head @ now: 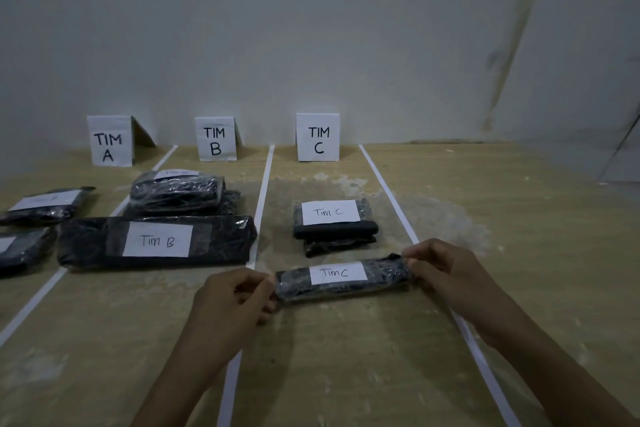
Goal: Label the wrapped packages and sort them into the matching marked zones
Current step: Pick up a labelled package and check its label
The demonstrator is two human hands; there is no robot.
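A narrow black wrapped package [384, 276] with a white "Tim C" label lies in the zone under the TIM C sign [318, 137]. My left hand [235, 298] pinches its left end. My right hand [440, 265] pinches its right end. Behind it sits another black package [334, 232] labelled "Tim C". A long package [86, 243] labelled "Tim B" lies in the middle zone, its left end reaching over the tape line, with a further wrapped bundle [178, 191] behind it. Two labelled packages [45, 206] [20, 250] lie in the left zone.
White tape lines [261, 198] [388, 191] split the wooden table [519, 253] into lanes. Folded paper signs TIM A [109, 142] and TIM B [215, 139] stand at the back against the grey wall. The strip right of the C lane holds no packages.
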